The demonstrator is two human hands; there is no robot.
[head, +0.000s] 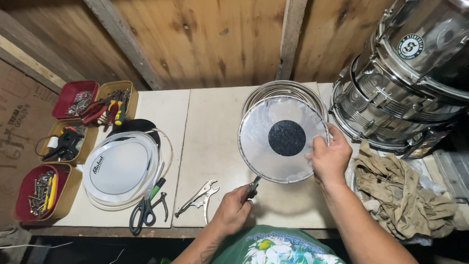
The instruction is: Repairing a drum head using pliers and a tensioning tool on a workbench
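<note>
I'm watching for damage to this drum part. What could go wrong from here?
The pliers in the left hand bite the drumhead at its rim and could dent the hoop or tear the clear film. The right hand grips only one edge, so the drumhead could twist free.

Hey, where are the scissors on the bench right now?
In the head view, the scissors lie at the bench's front edge, left of centre, between the white drumheads and the locking pliers, left of the left hand.
</note>
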